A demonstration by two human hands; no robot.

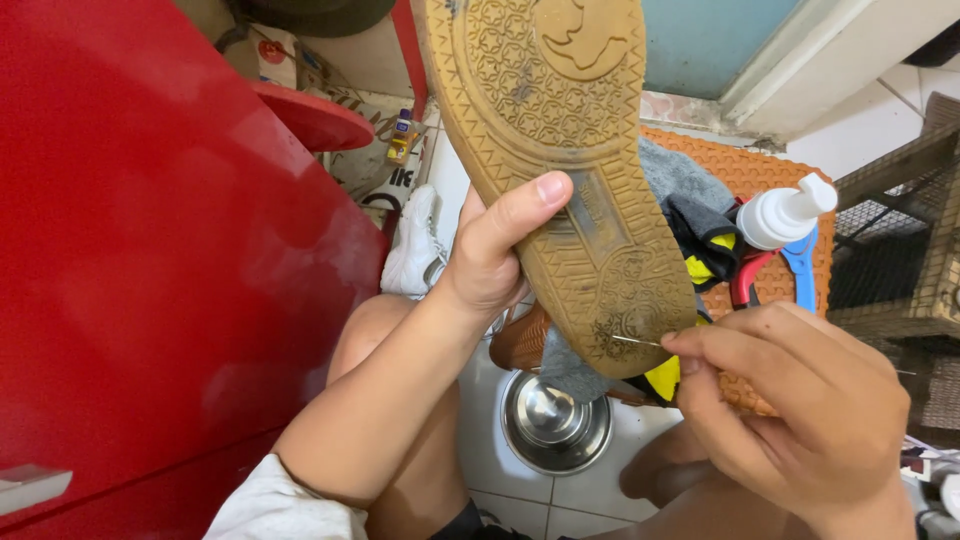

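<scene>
Tan rubber shoe sole, patterned tread facing up, fills the head view. Left hand clamps the sole's left edge, thumb across the tread. Right hand, at the sole's lower end, pinches a thin metal needle touching the tread: picking at a groove, judged. Steel bowl sits below the sole; white pump bottle right of it.

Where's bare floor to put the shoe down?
Bare white tile shows only beside the steel bowl, toward the right knee. The orange mat is crowded with cloths, a pump bottle and brushes.
</scene>
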